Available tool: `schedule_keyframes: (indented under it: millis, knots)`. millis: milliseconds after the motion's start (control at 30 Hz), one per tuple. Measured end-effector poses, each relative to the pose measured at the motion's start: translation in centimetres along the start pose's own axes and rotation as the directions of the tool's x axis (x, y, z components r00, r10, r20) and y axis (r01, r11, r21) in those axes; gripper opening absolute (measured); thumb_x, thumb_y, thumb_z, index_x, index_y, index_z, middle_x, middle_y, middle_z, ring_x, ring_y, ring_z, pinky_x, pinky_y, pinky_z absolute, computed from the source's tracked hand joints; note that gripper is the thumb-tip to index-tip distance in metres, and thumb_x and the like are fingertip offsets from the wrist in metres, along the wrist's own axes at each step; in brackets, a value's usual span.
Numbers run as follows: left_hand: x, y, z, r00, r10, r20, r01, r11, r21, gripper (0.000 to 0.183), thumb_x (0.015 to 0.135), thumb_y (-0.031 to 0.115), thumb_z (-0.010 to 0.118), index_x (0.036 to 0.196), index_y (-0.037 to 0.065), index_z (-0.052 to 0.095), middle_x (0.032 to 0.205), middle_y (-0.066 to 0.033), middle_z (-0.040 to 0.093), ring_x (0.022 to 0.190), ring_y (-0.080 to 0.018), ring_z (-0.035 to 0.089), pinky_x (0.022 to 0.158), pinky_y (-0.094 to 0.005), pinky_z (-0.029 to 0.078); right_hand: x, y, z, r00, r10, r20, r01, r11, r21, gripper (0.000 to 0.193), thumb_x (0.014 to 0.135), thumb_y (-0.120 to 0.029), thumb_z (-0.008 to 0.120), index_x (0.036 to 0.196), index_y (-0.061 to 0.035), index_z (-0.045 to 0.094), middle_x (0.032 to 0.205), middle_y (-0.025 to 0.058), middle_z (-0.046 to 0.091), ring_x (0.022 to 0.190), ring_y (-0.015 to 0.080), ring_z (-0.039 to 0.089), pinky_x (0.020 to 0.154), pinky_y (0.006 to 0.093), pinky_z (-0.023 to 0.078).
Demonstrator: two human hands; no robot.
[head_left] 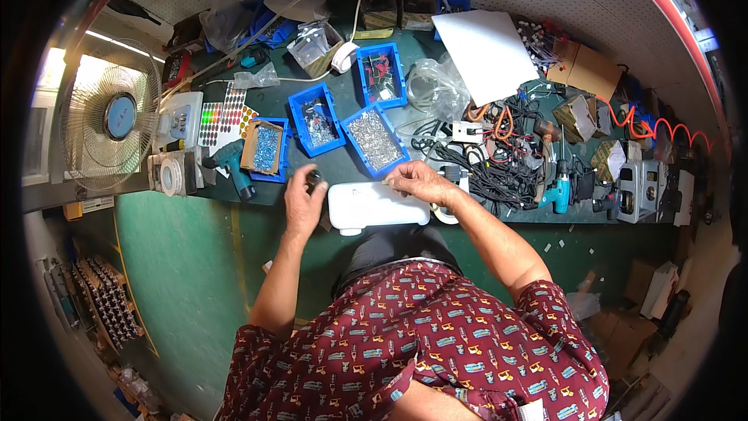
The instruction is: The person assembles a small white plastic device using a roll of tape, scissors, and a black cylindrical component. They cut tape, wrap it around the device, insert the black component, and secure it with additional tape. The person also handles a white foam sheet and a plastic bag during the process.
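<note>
At the near edge of a dark green table [304, 157], a person in a patterned maroon shirt [413, 335] works over a white rounded plastic housing [374, 209], which lies lengthwise just before the waist, between the two hands. The left hand [301, 196], just beside the housing's left end, has its grip curled around a dark cylindrical piece [314, 177], too small to identify. The right hand [421, 184] reaches over the housing's upper right side, fingertips bunched near the top edge; whether that grip pinches anything cannot be told.

Just beyond stand a blue bin of silver screws [376, 140], a blue bin of mixed small parts [318, 121] and, farther back, a blue bin with red pieces [381, 74]. To the left are a cardboard tray of blue parts [266, 148], a teal power drill [231, 165] and a standing fan [118, 115]; to the right, tangled black cables [499, 175] lie near a teal electric screwdriver [559, 193].
</note>
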State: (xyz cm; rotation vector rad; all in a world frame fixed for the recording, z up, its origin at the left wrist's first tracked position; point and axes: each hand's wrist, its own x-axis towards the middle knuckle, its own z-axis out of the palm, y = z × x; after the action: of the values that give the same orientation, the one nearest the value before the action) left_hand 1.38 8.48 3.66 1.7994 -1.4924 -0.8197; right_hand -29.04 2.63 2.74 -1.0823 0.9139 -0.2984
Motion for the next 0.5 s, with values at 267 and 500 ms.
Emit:
schedule_keyframes:
  millis: [267,500]
  knots:
    - [3.8,-11.6,4.3,0.976,-0.213,-0.032,0.193,0.928,-0.317,0.048,0.088,-0.006,0.068,0.134,0.001,0.057,0.110,-0.0104,0.066,0.097,-0.0160,0.065,0.089,-0.0279,0.054,2.0,3.3,2.4,0.974,-0.217,-0.059,0.191,0.937,-0.291,0.009,0.095,-0.010,0.065,0.094,-0.0006,0.067,0.081,0.0056,0.067,0.076,0.0145,0.059,0.075,0.0316,0.049]
    - [1.7,-13.3,5.1,0.921,-0.247,-0.302,0.202,0.964,-0.173,0.040,0.090,0.001,0.070,0.128,-0.005,0.059,0.110,-0.0149,0.070,0.099,-0.0190,0.068,0.091,-0.0312,0.053,4.4,5.2,4.4,0.945,-0.318,-0.080,0.262,0.880,-0.397,0.008,0.092,-0.006,0.067,0.097,-0.0006,0.069,0.084,0.0100,0.070,0.081,0.0174,0.064,0.077,0.0335,0.051]
